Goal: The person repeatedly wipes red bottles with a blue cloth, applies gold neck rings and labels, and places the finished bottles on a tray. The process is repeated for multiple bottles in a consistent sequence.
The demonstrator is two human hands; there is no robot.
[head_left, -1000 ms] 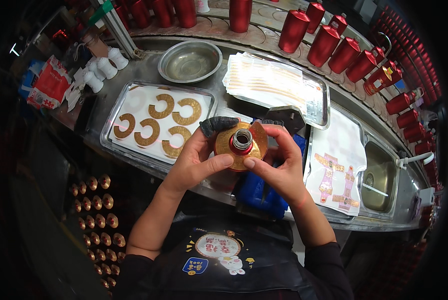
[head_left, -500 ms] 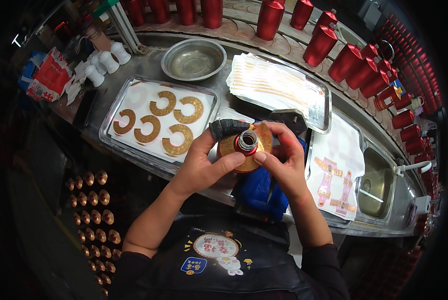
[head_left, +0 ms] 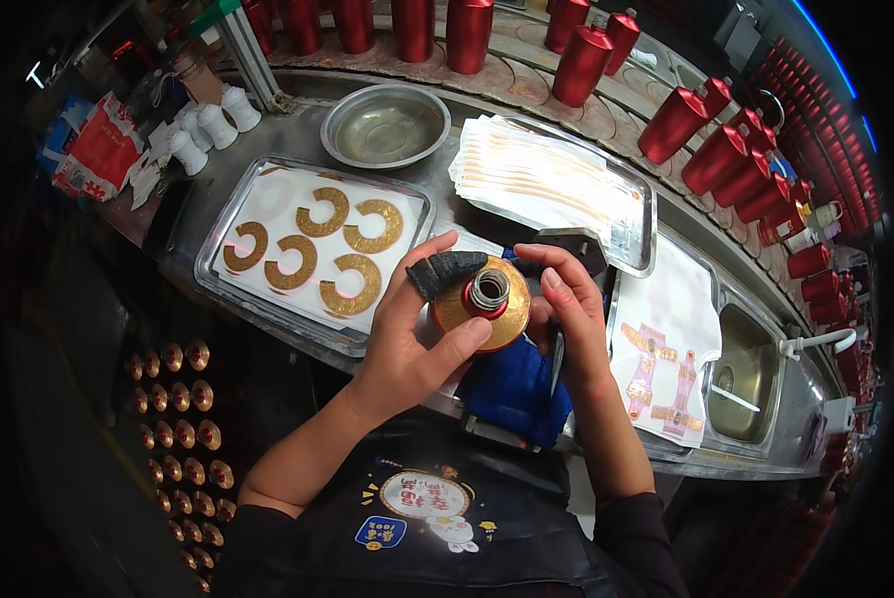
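Note:
A red metal bottle is seen end-on from above, with a threaded silver mouth and a gold ring-shaped label around its shoulder. My left hand grips it, thumb on the near side of the label. A black cover wraps that hand's index finger, which lies along the far left side. My right hand is at the bottle's right side, its thumb lifted off the label and fingers curled. A thin grey blade-like tool sticks down from its palm, partly hidden. Under the bottle lies a blue cloth pad.
At left, a metal tray bears gold C-shaped labels on white sheet. Behind stand a metal basin and stacked label sheets. Red bottles line a curved conveyor. Right are more labels and a sink.
My right thumb has come off the label, and the right hand has drawn away a little. The left hand keeps the bottle. Red bottles on the conveyor have shifted.

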